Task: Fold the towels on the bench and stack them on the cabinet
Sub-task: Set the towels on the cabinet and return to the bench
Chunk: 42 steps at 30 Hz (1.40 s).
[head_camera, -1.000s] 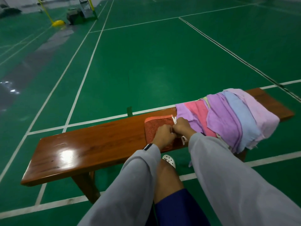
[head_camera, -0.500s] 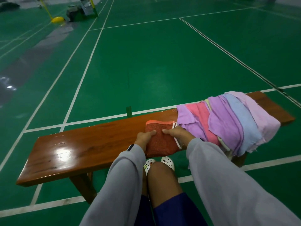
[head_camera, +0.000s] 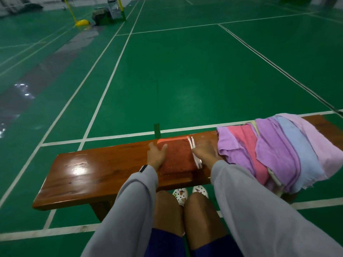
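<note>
Our left hand (head_camera: 156,154) and right hand (head_camera: 204,153) have slid apart to the red towel's (head_camera: 176,160) two sides, fingers (head_camera: 197,151) flat, gripping nothing, smoothing it on the worktop (head_camera: 92,173), so we judge this fold done, the heap of unfolded towels (head_camera: 278,151) waiting beyond.

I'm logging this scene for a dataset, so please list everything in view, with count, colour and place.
bench: one, brown wood, across the foreground
folded towel: one, orange-red with white stripes, mid-bench between the hands
unfolded towels: a pile, count unclear, purple, pink, blue and lilac, draped over the bench's right end
court floor: green with white lines, all around
post base: one, yellow, far left
clogs: two, white, below the bench's near edge
sleeves: two, grey
left hand: on the folded towel's left edge, thumb on top
right hand: at its right edge, blurred
</note>
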Each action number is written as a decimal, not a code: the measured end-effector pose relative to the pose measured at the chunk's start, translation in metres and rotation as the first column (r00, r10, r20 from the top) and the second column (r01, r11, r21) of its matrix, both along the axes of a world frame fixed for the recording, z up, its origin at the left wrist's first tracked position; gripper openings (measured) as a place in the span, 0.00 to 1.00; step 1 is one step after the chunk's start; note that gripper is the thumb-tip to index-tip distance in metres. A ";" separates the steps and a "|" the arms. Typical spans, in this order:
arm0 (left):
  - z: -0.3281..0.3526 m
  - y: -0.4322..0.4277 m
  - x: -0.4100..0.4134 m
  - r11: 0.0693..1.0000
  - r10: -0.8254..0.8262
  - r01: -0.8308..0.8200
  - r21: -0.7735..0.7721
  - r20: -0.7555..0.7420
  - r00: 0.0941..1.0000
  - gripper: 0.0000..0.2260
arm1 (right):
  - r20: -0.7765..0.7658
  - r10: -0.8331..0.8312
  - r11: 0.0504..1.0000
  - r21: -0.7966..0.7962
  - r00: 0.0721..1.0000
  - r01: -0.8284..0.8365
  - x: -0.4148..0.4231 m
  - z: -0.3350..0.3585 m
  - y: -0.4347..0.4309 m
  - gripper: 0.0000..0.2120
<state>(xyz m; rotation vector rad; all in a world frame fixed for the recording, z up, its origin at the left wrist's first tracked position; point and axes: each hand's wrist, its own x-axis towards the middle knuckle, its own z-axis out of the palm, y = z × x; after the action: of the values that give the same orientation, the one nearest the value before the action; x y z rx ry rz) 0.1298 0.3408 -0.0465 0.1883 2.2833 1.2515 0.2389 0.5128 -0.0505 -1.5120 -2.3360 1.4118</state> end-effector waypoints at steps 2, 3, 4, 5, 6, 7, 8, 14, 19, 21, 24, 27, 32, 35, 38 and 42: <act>-0.012 -0.008 -0.001 0.974 -0.154 0.097 -0.204 -0.291 0.944 0.27 | 0.077 0.101 0.945 0.305 0.992 -0.120 -0.004 -0.013 -0.014 0.26; -0.016 -0.009 0.001 0.943 -0.260 0.136 -0.303 -0.417 0.871 0.25 | 0.074 0.196 0.865 0.456 0.978 -0.207 -0.005 -0.009 -0.024 0.25; -0.017 -0.008 0.003 0.899 -0.376 0.179 -0.400 -0.493 0.785 0.24 | 0.072 0.300 0.773 0.566 0.951 -0.286 -0.007 -0.012 -0.030 0.24; -0.019 -0.005 0.007 0.848 -0.480 0.221 -0.481 -0.520 0.706 0.24 | 0.103 0.396 0.680 0.636 0.913 -0.366 -0.010 -0.015 -0.034 0.24; -0.022 -0.001 0.010 0.799 -0.558 0.258 -0.542 -0.511 0.654 0.24 | 0.156 0.473 0.591 0.674 0.867 -0.444 -0.013 -0.018 -0.036 0.25; -0.026 0.004 0.014 0.765 -0.603 0.285 -0.577 -0.487 0.632 0.24 | 0.232 0.523 0.529 0.666 0.821 -0.525 -0.018 -0.025 -0.035 0.26; -0.030 0.008 0.015 0.745 -0.624 0.307 -0.592 -0.455 0.635 0.25 | 0.299 0.557 0.485 0.641 0.775 -0.595 -0.023 -0.031 -0.036 0.28; -0.061 0.014 0.005 0.771 -0.595 0.276 -0.574 -0.493 0.635 0.27 | 0.351 0.564 0.466 0.613 0.748 -0.639 -0.032 -0.061 -0.027 0.30; -0.076 0.025 -0.015 0.811 -0.554 0.247 -0.531 -0.560 0.616 0.28 | 0.331 0.524 0.465 0.660 0.784 -0.590 -0.049 -0.071 -0.018 0.30; -0.079 0.027 -0.017 0.813 -0.551 0.236 -0.532 -0.574 0.606 0.28 | 0.322 0.520 0.453 0.682 0.791 -0.574 -0.052 -0.073 -0.016 0.30; -0.077 0.028 -0.017 0.803 -0.562 0.229 -0.550 -0.573 0.597 0.30 | 0.316 0.524 0.454 0.682 0.791 -0.574 -0.052 -0.075 -0.017 0.30; -0.073 0.028 -0.016 0.770 -0.595 0.226 -0.597 -0.542 0.594 0.30 | 0.315 0.524 0.462 0.676 0.792 -0.575 -0.050 -0.072 -0.017 0.30; -0.049 0.033 -0.012 0.626 -0.699 0.252 -0.738 -0.387 0.601 0.27 | 0.357 0.583 0.492 0.559 0.729 -0.668 -0.052 -0.057 -0.014 0.29; -0.019 0.043 -0.010 0.611 -0.704 0.271 -0.744 -0.354 0.616 0.26 | 0.343 0.651 0.479 0.507 0.677 -0.717 -0.043 -0.032 0.004 0.29; 0.005 0.062 0.002 0.672 -0.666 0.259 -0.694 -0.413 0.621 0.21 | 0.309 0.583 0.524 0.564 0.752 -0.638 -0.020 -0.014 0.031 0.23; 0.039 0.109 0.049 0.787 -0.601 0.447 -0.425 -0.364 0.712 0.19 | 0.203 0.459 0.636 0.604 0.865 -0.479 0.030 0.008 0.059 0.18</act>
<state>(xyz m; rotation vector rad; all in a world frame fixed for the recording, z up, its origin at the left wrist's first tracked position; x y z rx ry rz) 0.1788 0.4493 -0.0076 1.0776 2.5144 0.5629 0.2689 0.5722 -0.0426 -0.7549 -2.9203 0.4626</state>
